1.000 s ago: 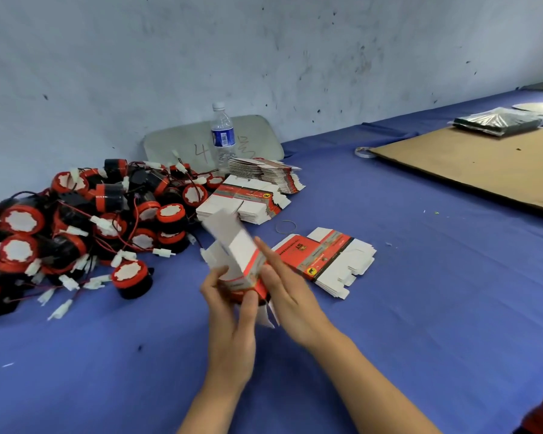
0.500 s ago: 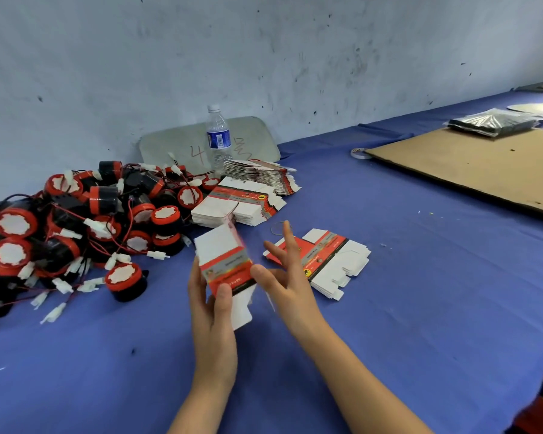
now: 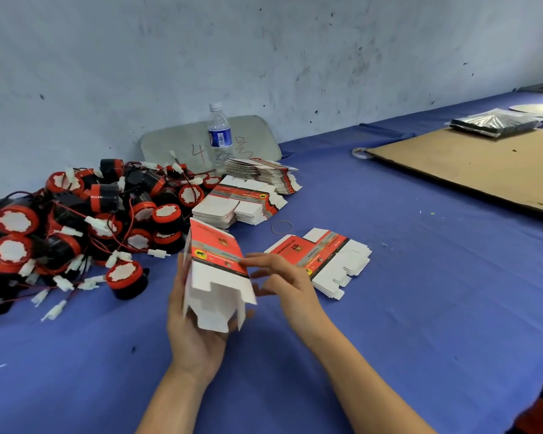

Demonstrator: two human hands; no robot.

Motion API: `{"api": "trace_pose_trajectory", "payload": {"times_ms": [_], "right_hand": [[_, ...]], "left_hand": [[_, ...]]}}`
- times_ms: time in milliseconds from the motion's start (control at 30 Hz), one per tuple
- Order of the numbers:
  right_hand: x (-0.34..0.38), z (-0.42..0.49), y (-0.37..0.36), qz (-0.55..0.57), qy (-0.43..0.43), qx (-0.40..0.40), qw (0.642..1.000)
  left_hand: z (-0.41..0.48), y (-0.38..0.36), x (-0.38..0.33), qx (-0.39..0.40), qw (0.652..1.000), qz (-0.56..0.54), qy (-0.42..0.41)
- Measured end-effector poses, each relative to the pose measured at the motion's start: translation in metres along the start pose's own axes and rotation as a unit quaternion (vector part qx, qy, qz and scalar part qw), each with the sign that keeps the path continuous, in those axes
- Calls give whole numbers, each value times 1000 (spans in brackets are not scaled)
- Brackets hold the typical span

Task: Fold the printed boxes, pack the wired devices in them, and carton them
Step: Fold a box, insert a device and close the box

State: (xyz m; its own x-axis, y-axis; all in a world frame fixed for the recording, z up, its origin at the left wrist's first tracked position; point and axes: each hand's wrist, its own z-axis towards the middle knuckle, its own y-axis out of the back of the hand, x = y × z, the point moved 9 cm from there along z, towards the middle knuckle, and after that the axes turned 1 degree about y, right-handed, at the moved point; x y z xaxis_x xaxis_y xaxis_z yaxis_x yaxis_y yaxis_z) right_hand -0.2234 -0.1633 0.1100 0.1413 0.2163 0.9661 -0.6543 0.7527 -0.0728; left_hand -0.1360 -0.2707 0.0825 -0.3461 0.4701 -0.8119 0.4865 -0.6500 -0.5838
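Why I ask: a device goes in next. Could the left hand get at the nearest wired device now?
Probably not yet: the left hand holds the box. The way looks free, though; the device lies beside it on open cloth.

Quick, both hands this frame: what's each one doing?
Left hand: holds the half-folded printed box.
Right hand: open, fingertips at the box's edge.
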Motion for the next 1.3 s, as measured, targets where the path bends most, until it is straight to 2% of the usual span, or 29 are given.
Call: {"api": "trace_pose_trajectory", "payload": {"times_ms": [67, 233, 300, 400, 500, 600, 733, 800, 867, 1000, 1067, 1200, 1300], "right_hand": [[3, -2, -6, -49, 17, 27, 998], [11, -6, -16, -199, 96, 55, 974], [18, -9, -19, -206, 135, 56, 968], [21, -10, -23, -217, 150, 54, 963], [26, -12, -24, -295, 174, 33, 939], [31, -14, -23, -306, 181, 33, 934], [39, -18, -26, -285, 201, 32, 937], [42, -19, -23, -275, 209, 1, 939], [41, -18, -15, -262, 198, -36, 944], [39, -19, -6, -237, 201, -67, 948], [37, -19, -5, -185, 185, -64, 963], [22, -16, -8, -74, 89, -28, 993], [21, -16, -16, -30, 76, 4, 997]], "left_hand": [[1, 4, 4, 0, 999, -6, 36], [6, 17, -5, 24, 996, 85, 34], [9, 21, -12, 39, 990, 137, 22], [10, 21, -17, 55, 986, 157, 6], [10, 21, -19, 44, 982, 182, -2], [9, 24, -23, 12, 974, 227, -23], [8, 27, -25, 3, 978, 206, -22], [9, 24, -23, 4, 986, 168, -14], [6, 11, -27, 29, 982, 182, -48], [-8, -14, -31, 27, 976, 187, -113], [-13, -22, -30, 41, 973, 189, -125], [-21, -35, -27, 80, 970, 175, -147], [-19, -30, -26, 53, 969, 192, -149]]}}
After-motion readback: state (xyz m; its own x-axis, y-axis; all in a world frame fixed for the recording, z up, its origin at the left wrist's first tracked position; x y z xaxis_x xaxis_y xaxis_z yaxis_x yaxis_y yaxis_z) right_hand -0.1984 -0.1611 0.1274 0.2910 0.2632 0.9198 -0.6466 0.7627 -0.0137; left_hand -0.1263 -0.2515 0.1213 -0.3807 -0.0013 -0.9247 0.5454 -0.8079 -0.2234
